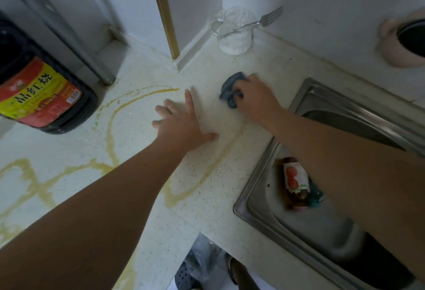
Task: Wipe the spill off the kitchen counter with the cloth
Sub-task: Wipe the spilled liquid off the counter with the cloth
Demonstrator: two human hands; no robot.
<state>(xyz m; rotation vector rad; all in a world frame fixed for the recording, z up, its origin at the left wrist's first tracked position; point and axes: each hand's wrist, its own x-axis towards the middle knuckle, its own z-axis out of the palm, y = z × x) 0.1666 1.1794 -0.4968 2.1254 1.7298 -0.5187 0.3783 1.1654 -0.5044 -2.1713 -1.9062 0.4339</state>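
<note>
Pale speckled tabletop (142, 142) fills a kitchen corner, with a steel sink (264, 174) set into it on the right and a dark soy-sauce jug (43, 91) standing at the left; a yellowish spill (110, 133) runs over it in thin looping trails, from near the jug down toward the front edge and across toward the sink; the right hand (255, 98) has its grip curled round a bunched blue cloth (231, 89), pressed to the surface near the back, just beside the sink's corner and apart from most of the trails; the left hand (181, 121) lies flat with fingers spread, holding nothing, seemingly bracing between cloth and spill; a glass jug (234, 34) with a fork (264, 19) in it stands in the corner behind, and a small bottle (295, 181) lies in the sink; wiping appears barely begun, since nearly all the trails look intact; the next move likely calls for dragging the cloth leftward and forward through the loops, pressing firmly, and steering clear of the soy-sauce jug.
</note>
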